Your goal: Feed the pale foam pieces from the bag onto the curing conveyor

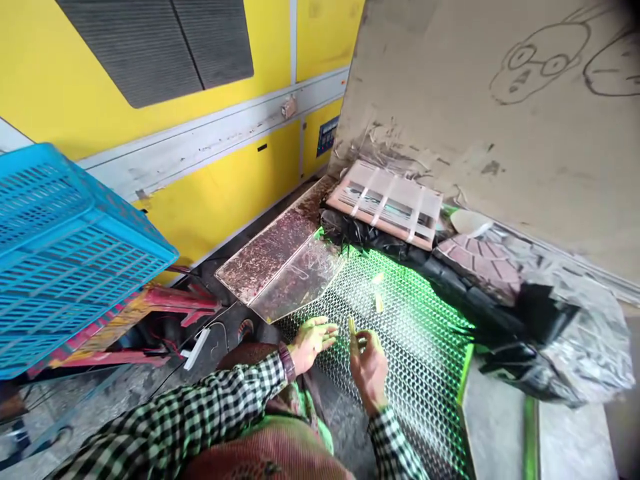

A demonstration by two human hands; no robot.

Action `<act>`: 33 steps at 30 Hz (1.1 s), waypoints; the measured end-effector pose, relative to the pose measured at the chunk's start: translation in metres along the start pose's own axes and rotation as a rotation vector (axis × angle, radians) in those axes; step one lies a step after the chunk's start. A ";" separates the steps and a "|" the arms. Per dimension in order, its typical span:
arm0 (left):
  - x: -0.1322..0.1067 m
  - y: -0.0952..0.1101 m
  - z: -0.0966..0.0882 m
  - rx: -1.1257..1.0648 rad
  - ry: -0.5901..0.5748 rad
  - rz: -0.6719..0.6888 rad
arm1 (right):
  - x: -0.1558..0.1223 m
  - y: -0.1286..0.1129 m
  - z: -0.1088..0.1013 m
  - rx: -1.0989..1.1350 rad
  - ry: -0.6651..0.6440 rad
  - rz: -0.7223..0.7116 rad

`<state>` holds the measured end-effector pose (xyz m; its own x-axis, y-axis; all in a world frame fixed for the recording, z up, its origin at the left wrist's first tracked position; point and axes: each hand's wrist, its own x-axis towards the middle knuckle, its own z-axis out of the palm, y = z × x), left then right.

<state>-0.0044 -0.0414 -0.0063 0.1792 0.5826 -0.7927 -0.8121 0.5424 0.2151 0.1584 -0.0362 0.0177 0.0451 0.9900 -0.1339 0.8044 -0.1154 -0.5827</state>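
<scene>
My right hand [369, 367] is over a metal mesh belt [415, 373] lit green, pinching a small yellowish strip [352, 325] upright between thumb and fingers. What the strip is made of I cannot make out. Just to its left, my left hand [311, 345] is palm up with the fingers stretched out, holding nothing and apart from the strip. Further up the belt lie small pale yellow pieces, one nearer piece [379, 303] and another piece [379, 278] beyond it.
A stained metal plate [270, 260] borders the belt at the upper left. Black plastic wrapping [430, 273] and a taped flat bundle [385, 200] line its far edge. On the left, a blue plastic crate [85, 267] rests on a red frame [175, 303]. Behind stands a yellow cabinet [225, 187].
</scene>
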 end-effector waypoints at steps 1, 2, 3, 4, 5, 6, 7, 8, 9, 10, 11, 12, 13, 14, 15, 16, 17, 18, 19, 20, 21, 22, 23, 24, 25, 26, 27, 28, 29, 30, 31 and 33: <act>0.000 0.001 0.001 0.049 0.027 -0.015 | 0.000 0.004 -0.001 -0.027 0.002 -0.002; 0.000 0.001 0.002 0.106 0.028 -0.023 | 0.000 0.007 -0.002 -0.030 -0.014 -0.009; 0.000 0.001 0.005 0.166 0.017 -0.030 | -0.001 0.009 -0.002 -0.017 -0.039 -0.024; 0.001 0.001 0.008 0.226 -0.009 -0.030 | -0.003 0.011 -0.001 0.004 -0.062 -0.045; 0.001 0.000 0.012 0.275 -0.043 -0.026 | -0.004 0.012 0.000 0.029 -0.080 -0.067; 0.002 -0.002 0.015 0.314 -0.070 -0.019 | -0.006 0.013 0.001 0.062 -0.094 -0.080; 0.003 -0.004 0.017 0.343 -0.088 -0.011 | -0.008 0.013 0.001 0.103 -0.106 -0.076; 0.004 -0.007 0.019 0.365 -0.094 -0.005 | -0.010 0.012 0.002 0.148 -0.116 -0.050; 0.004 -0.009 0.020 0.383 -0.090 0.001 | -0.012 0.012 0.001 0.191 -0.124 -0.011; 0.004 -0.010 0.021 0.394 -0.083 0.002 | -0.013 0.011 0.001 0.227 -0.130 0.031; 0.004 -0.011 0.021 0.402 -0.081 0.003 | -0.014 0.011 0.000 0.249 -0.133 0.063; 0.004 -0.012 0.022 0.413 -0.089 0.007 | -0.015 0.011 -0.002 0.258 -0.132 0.079; 0.003 -0.012 0.022 0.429 -0.105 0.011 | -0.016 0.011 -0.004 0.259 -0.132 0.079; 0.002 -0.012 0.023 0.450 -0.124 0.014 | -0.016 0.011 -0.006 0.258 -0.136 0.068; 0.001 -0.012 0.024 0.474 -0.143 0.019 | -0.016 0.012 -0.007 0.259 -0.144 0.055; 0.001 -0.013 0.025 0.502 -0.154 0.026 | -0.017 0.013 -0.009 0.262 -0.149 0.046; 0.000 -0.013 0.027 0.531 -0.158 0.036 | -0.017 0.014 -0.011 0.265 -0.153 0.044; 0.000 -0.014 0.028 0.557 -0.153 0.046 | -0.018 0.015 -0.012 0.273 -0.155 0.049; 0.000 -0.015 0.029 0.578 -0.146 0.057 | -0.019 0.016 -0.013 0.288 -0.158 0.063; 0.000 -0.016 0.030 0.594 -0.141 0.065 | -0.020 0.017 -0.014 0.317 -0.164 0.089; 0.001 -0.017 0.030 0.607 -0.140 0.069 | -0.021 0.017 -0.014 0.367 -0.176 0.129; 0.001 -0.018 0.030 0.616 -0.143 0.069 | -0.021 0.017 -0.014 0.439 -0.193 0.183; 0.001 -0.018 0.030 0.623 -0.150 0.069 | -0.022 0.017 -0.014 0.524 -0.212 0.249; 0.001 -0.019 0.031 0.631 -0.159 0.070 | -0.022 0.017 -0.014 0.608 -0.223 0.320; 0.001 -0.019 0.031 0.640 -0.168 0.074 | -0.021 0.017 -0.014 0.677 -0.224 0.385; 0.001 -0.020 0.031 0.652 -0.175 0.080 | -0.020 0.017 -0.014 0.721 -0.212 0.432; 0.001 -0.020 0.032 0.666 -0.176 0.088 | -0.019 0.018 -0.014 0.730 -0.187 0.454; 0.001 -0.020 0.033 0.681 -0.169 0.097 | -0.018 0.021 -0.015 0.693 -0.152 0.444; 0.002 -0.021 0.034 0.695 -0.154 0.106 | -0.016 0.024 -0.016 0.609 -0.107 0.402; 0.003 -0.021 0.034 0.708 -0.138 0.113 | -0.015 0.029 -0.018 0.481 -0.052 0.332; 0.004 -0.021 0.034 0.720 -0.121 0.118 | -0.013 0.034 -0.020 0.320 0.002 0.243; 0.008 -0.022 0.033 0.737 -0.092 0.118 | -0.010 0.044 -0.024 -0.017 0.073 0.057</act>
<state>0.0330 -0.0286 0.0020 0.1858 0.6926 -0.6970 -0.2525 0.7192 0.6473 0.2079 -0.0497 0.0125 0.1335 0.9852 -0.1074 0.8090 -0.1709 -0.5623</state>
